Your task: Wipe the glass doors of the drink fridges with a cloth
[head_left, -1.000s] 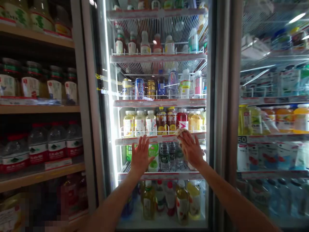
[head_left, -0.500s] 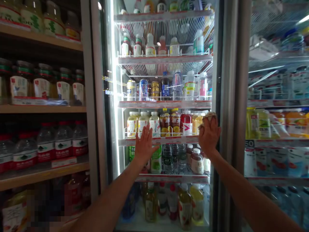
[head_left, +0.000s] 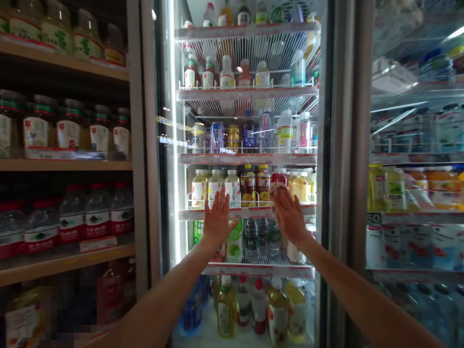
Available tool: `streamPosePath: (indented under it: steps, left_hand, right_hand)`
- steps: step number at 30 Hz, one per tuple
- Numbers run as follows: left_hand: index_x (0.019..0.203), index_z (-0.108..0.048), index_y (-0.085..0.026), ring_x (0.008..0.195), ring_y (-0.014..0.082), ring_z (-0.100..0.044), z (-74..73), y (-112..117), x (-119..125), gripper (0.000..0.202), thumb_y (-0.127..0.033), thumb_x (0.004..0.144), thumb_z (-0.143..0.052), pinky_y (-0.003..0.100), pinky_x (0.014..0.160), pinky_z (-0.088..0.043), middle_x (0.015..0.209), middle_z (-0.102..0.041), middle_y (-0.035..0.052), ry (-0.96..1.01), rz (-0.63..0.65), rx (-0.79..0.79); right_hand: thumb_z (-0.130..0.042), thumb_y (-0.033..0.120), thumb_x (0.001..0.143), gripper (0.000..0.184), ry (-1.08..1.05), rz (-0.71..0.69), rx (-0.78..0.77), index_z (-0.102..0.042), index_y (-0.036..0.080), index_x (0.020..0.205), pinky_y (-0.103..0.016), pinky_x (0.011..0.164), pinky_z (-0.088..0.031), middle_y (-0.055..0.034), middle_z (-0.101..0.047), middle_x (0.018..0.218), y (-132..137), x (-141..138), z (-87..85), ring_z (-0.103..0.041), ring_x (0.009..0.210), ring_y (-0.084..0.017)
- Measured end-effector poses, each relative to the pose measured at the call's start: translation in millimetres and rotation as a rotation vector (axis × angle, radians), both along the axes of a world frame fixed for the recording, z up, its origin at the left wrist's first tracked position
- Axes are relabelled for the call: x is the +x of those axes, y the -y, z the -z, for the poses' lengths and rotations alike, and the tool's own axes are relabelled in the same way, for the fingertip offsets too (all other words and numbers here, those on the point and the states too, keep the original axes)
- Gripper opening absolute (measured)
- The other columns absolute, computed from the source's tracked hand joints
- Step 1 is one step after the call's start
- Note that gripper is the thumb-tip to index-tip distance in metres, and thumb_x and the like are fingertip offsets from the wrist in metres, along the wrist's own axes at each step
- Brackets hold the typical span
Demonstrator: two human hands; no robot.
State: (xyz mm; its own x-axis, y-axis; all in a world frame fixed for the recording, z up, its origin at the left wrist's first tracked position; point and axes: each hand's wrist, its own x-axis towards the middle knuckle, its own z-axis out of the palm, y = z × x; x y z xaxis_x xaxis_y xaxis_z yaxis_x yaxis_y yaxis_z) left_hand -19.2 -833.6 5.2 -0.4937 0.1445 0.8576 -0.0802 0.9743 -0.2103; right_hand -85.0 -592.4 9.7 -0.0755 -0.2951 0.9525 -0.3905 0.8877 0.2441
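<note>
A glass fridge door [head_left: 250,108] stands in front of me, with lit shelves of drinks behind it. My left hand [head_left: 217,220] lies flat on the glass, its fingers spread and nothing in it. Under the fingers of my right hand [head_left: 290,217] is a crumpled pale cloth [head_left: 278,187], pressed to the glass; part of it is hidden by the hand. Through the door, tea bottles [head_left: 248,186] show between my two hands. A red-labelled bottle [head_left: 280,175] is partly covered by the cloth.
At the left, a wooden shelf [head_left: 65,165] carries jars and red-capped water bottles [head_left: 97,208]. A metal door frame [head_left: 348,145] divides this fridge from another glass-fronted fridge at the right, where orange juice bottles [head_left: 442,186] stand.
My right hand has slid left across the glass with the cloth, from the door's right edge towards the middle. My left hand has stayed in place on the glass.
</note>
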Motion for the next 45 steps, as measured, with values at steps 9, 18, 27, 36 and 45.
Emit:
streamPosePath:
  steps: [9,18,27,36,45]
  left_hand:
    - [0.14,-0.022,-0.01,0.138,0.0291,-0.014,-47.6,12,6,0.083,-0.053,0.076,-0.054,0.052,0.111,-0.012,0.149,-0.015,0.0152,0.042,0.013,-0.02]
    - [0.142,-0.016,-0.013,0.138,0.0276,-0.008,-48.1,11,-1,0.085,-0.054,0.077,-0.052,0.052,0.111,-0.01,0.15,-0.009,0.013,0.044,-0.03,-0.026]
    - [0.141,-0.018,-0.014,0.138,0.027,-0.01,-53.3,10,5,0.083,-0.049,0.076,-0.056,0.052,0.111,-0.012,0.15,-0.01,0.0104,0.086,-0.052,-0.02]
    - [0.14,-0.023,-0.014,0.137,0.0285,-0.015,-56.0,9,12,0.079,-0.045,0.077,-0.057,0.053,0.11,-0.015,0.149,-0.014,0.0124,0.071,-0.041,-0.034]
    - [0.141,-0.018,-0.014,0.138,0.0269,-0.011,-53.8,10,16,0.08,-0.048,0.078,-0.054,0.054,0.11,-0.013,0.149,-0.012,0.0125,0.113,-0.063,-0.056]
  right_hand:
    - [-0.033,0.025,0.089,0.045,-0.02,0.056,-0.481,-0.044,0.011,0.129,-0.052,0.1,-0.029,-0.0195,-0.035,0.14,-9,-13,-41.6,-0.026,0.133,-0.031]
    - [-0.034,0.022,0.088,0.044,-0.064,0.063,-0.292,-0.044,0.016,0.13,-0.052,0.102,-0.026,-0.0155,-0.037,0.14,-30,-18,-60.9,-0.03,0.131,-0.029]
    - [-0.036,0.022,0.088,0.04,-0.053,-0.058,0.225,-0.048,0.025,0.126,-0.047,0.107,-0.021,-0.0048,-0.043,0.138,-7,-5,-84.8,-0.031,0.131,-0.021]
    - [-0.035,0.019,0.087,0.043,-0.055,-0.046,0.096,-0.045,0.023,0.129,-0.049,0.103,-0.028,-0.0073,-0.04,0.139,25,-1,-76.0,-0.029,0.132,-0.025]
    - [-0.034,0.021,0.088,0.046,-0.015,-0.023,-0.242,-0.039,0.018,0.134,-0.057,0.102,-0.024,-0.0131,-0.033,0.143,22,-3,-69.3,-0.023,0.134,-0.03]
